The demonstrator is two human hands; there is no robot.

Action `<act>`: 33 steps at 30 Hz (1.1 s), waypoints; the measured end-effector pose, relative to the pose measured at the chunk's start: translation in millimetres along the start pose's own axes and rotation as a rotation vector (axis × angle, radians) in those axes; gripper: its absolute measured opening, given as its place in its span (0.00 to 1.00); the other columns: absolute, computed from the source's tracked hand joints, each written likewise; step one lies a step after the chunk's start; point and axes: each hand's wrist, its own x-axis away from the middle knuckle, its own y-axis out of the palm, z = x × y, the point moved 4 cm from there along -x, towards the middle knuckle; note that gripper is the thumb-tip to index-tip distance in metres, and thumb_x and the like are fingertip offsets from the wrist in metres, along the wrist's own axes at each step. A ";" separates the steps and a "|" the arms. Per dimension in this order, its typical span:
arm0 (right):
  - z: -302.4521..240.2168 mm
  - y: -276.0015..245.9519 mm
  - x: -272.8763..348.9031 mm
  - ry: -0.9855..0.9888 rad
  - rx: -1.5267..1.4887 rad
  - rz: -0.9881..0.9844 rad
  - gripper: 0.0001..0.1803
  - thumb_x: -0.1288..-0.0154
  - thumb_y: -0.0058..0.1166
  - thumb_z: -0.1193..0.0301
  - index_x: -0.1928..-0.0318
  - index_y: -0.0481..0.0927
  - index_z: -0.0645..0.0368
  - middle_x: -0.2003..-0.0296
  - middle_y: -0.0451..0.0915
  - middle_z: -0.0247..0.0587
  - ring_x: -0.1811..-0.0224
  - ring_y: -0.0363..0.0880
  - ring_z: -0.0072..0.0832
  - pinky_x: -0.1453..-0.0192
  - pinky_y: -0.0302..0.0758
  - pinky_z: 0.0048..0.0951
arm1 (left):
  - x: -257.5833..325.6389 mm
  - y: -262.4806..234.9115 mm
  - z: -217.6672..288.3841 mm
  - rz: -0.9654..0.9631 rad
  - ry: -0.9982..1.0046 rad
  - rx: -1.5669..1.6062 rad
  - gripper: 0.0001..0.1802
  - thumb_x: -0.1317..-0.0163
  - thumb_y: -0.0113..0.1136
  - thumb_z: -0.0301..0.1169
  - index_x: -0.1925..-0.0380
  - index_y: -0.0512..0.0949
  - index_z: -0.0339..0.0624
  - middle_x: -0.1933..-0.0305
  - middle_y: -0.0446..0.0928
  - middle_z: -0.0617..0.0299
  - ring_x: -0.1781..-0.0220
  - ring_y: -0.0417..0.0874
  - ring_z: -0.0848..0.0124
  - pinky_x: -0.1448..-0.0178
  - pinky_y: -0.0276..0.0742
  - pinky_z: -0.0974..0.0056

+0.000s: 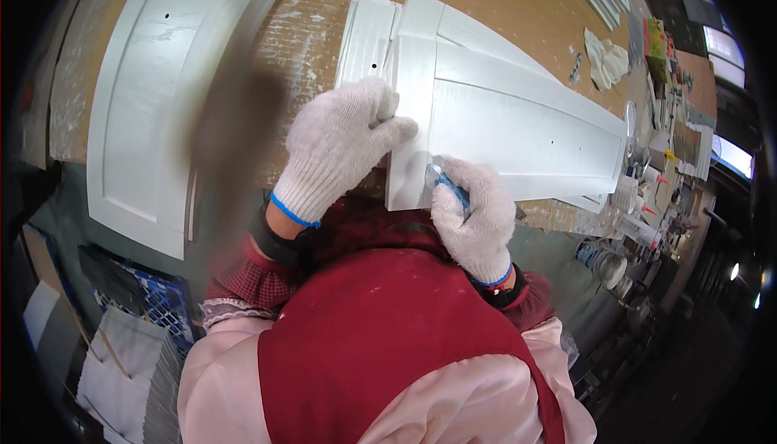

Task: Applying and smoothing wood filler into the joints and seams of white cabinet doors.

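A white framed panel point(510, 128), like a cabinet door, lies across the workbench in front of me, with other white panels point(368, 35) under it. My left hand point(341, 138), in a white knit glove with a blue cuff edge, is closed at the panel's left end, the thumb over its face. At the panel's near left corner my right hand point(477, 217), gloved the same way, grips a small blue tool point(453, 189). A see-through part shows at its front; its exact kind is unclear.
Another white panel point(146, 112) lies at the left, with a blurred dark shape point(239, 120) before it. A crumpled white cloth or glove point(605, 59) is on the paint-marked bench point(307, 15). Bottles and tools crowd the right side. A blue crate point(154, 290) stands low at left.
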 end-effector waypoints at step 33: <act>12.9 -15.3 -87.4 0.042 -0.068 0.102 0.13 0.41 0.60 0.71 0.56 0.81 0.60 0.63 0.82 0.47 0.63 0.83 0.37 0.56 0.78 0.32 | -0.9 -4.4 14.0 0.171 0.009 -0.076 0.33 0.48 0.73 0.37 0.43 0.73 0.37 0.58 0.77 0.56 0.64 0.83 0.66 0.58 0.81 0.62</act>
